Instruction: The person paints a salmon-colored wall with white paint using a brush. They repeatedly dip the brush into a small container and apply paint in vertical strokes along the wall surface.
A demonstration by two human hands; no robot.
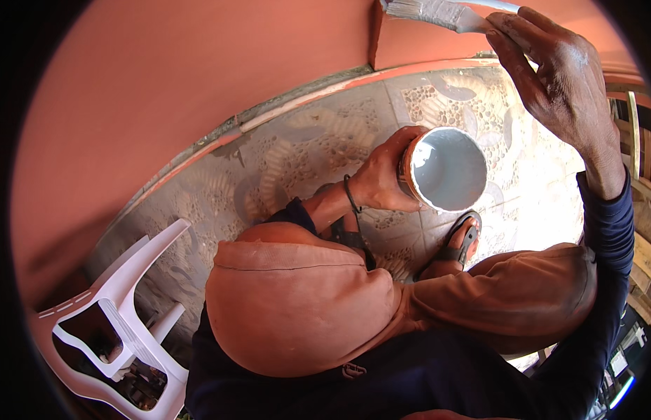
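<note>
My left hand grips a round paint tub by its side, above the floor between my knees. Pale grey-white paint shows inside it, and its rim is smeared. High at the upper right, my right hand pinches the handle of a flat paintbrush. White paint coats the brush's ferrule and bristles. The bristles lie by a pale painted strip at the top edge of the view, close to the corner of the orange-red wall. Whether they touch it, I cannot tell.
A white plastic chair stands at the lower left. Patterned floor tiles meet the wall along a chipped, paint-marked base edge. My sandalled foot is below the tub. Wooden slats stand at the far right.
</note>
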